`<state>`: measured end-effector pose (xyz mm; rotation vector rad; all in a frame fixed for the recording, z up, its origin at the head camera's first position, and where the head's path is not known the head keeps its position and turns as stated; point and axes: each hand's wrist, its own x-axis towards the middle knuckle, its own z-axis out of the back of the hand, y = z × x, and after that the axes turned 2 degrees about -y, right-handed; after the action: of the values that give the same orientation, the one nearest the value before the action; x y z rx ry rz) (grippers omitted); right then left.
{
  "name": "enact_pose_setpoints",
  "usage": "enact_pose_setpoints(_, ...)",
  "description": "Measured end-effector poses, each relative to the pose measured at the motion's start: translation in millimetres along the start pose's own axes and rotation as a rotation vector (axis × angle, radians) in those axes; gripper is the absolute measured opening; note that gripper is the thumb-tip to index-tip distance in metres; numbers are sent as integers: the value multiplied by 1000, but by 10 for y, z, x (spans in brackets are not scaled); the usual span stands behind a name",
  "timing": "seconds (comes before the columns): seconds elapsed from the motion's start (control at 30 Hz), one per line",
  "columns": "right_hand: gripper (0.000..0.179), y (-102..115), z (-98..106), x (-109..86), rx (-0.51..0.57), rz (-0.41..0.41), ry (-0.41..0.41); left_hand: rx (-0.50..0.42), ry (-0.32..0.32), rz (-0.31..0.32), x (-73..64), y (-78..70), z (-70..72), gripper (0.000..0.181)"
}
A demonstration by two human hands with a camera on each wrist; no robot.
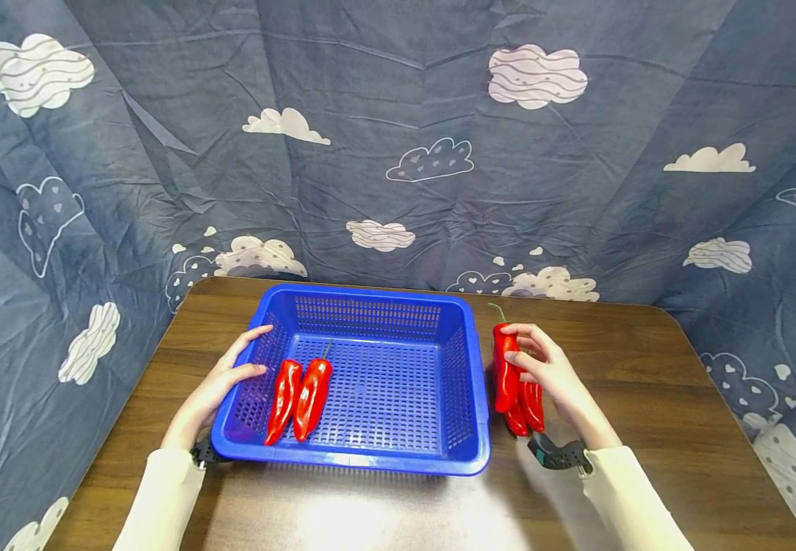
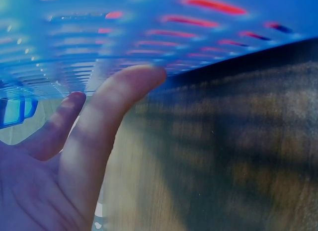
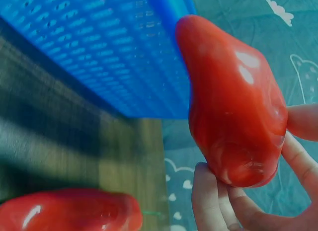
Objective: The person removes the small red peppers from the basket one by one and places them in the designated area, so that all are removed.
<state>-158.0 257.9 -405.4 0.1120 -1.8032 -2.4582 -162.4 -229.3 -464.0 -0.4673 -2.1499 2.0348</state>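
Observation:
In the head view a blue plastic basket (image 1: 387,463) stands on the wooden table, with two glossy red peppers (image 1: 313,398) inside at its left. My left hand (image 1: 222,376) is at the basket's left rim, thumb and index finger spread apart and reaching over it. In the left wrist view its thumb (image 2: 99,116) lies close against the slotted wall; contact is hard to tell. My right hand (image 1: 546,367) holds a red pepper (image 1: 504,371) between thumb and fingers, just right of the basket. More red peppers (image 1: 532,405) lie on the table below it, partly covered.
A dark wrist camera (image 1: 559,453) sits under the right wrist. Behind the wooden table (image 1: 653,390) hangs a grey-blue curtain (image 1: 370,92) with a cloud pattern, reaching round both sides. The table continues right of the peppers and in front of the basket.

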Motion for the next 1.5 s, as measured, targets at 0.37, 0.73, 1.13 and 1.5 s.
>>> enact_pose_setpoints(0.37, 35, -112, 163, -28, -7, -9, -27, -3, 0, 2, -1, -6, -6, 62)
enact_pose_setpoints(0.73, 34, -239, 274, -48, 0, 38, -57, -2, -1, -5, -4, -2, 0, 62)
enact_pose_setpoints(1.13, 33, -474, 430, -94, 37, 36, -86, 1, -4, 0, 3, -7, -6, 63)
enact_pose_setpoints(1.5, 33, -656, 540, -138, 23, 17, -104, 4, -8, 9, 4, 1, -1, 63)
